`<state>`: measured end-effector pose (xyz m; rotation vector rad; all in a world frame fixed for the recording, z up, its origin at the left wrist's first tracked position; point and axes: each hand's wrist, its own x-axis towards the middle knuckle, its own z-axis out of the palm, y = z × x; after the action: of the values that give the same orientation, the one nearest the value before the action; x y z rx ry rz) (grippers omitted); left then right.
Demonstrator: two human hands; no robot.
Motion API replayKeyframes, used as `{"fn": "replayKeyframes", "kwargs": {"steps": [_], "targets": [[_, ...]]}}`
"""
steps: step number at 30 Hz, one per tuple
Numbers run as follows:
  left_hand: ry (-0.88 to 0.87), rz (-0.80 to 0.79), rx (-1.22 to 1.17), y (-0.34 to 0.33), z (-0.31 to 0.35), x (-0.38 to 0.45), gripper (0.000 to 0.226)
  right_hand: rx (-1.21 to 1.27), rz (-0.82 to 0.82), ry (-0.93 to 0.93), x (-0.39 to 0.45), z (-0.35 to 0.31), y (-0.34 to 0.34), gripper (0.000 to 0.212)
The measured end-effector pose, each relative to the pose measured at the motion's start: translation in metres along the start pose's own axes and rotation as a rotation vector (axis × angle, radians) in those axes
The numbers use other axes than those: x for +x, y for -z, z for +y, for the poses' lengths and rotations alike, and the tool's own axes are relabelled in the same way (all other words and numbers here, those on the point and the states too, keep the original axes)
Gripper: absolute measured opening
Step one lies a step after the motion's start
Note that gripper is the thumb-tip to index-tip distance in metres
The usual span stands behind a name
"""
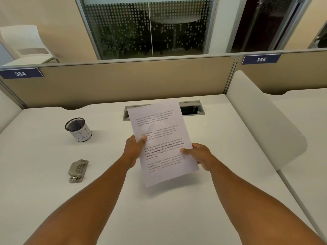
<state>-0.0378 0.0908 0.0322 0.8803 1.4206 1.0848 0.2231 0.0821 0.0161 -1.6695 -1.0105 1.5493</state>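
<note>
Left hand (135,147) and right hand (198,154) each pinch a printed sheet (161,138), held tilted above the counter (177,209)

Our left forearm (88,202) enters from 7 o'clock and our right forearm (247,191) from 5 o'clock, both converging forward. Our left hand (133,148) pinches the sheet (162,131) at its 9 o'clock edge, thumb on top. Our right hand (200,156) does likewise at 3 o'clock.

Matt paper sheet (160,138), brushed metal punch (77,171), smooth white desk (44,191).
</note>
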Motion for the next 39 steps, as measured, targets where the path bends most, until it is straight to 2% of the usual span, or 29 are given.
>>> {"fn": "replayKeyframes", "kwargs": {"steps": [7,14,19,23,28,32,36,39], "targets": [[0.088,-0.103,0.070,-0.005,-0.012,0.004,0.026,0.043,0.024,0.016,0.006,-0.005,-0.002,0.027],[0.149,-0.073,0.078,-0.004,-0.024,0.012,0.025,0.032,0.085,0.006,0.016,0.002,-0.004,0.018],[0.227,0.101,0.029,0.017,-0.033,0.022,0.017,0.027,0.112,0.008,0.022,0.006,-0.007,0.020],[0.219,0.322,0.095,0.053,-0.040,0.025,0.009,0.060,0.117,-0.011,0.028,0.009,-0.010,0.020],[0.208,0.583,0.343,0.103,-0.046,0.023,0.024,0.054,0.119,-0.034,0.034,0.012,-0.019,0.019],[0.181,0.606,0.380,0.134,-0.050,0.022,0.029,0.056,0.126,-0.038,0.036,0.014,-0.027,0.018],[0.225,0.826,0.510,0.167,-0.057,0.013,0.027,0.039,0.096,-0.053,0.042,0.012,-0.051,0.018],[0.342,0.910,0.541,0.180,-0.057,0.010,0.040,0.045,0.078,-0.061,0.044,0.012,-0.065,0.020]]}}
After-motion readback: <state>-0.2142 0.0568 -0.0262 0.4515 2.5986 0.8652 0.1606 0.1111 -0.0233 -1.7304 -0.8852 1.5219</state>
